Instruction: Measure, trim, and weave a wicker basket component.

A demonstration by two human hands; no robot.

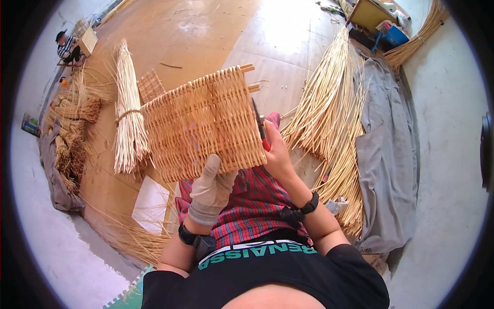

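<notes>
A woven wicker panel (203,121) is held up in front of me, tilted, with two stake ends sticking out past its upper right corner. My left hand (211,188), in a pale knitted glove, is closed on its lower edge, thumb on the near face and the other fingers hidden behind. At the right edge of the panel, my bare right hand (278,154) grips red-handled cutters (264,136). Their dark blades point up along that edge, and the panel partly hides them. A red striped cloth (252,206) covers my lap.
A tied bundle of pale rods (129,113) lies to the left, beside a smaller woven piece (150,86). Loose rods (329,103) and grey cloth (386,154) spread out on the right. White paper (151,203) rests on the floor. A person (69,47) sits far left with another panel.
</notes>
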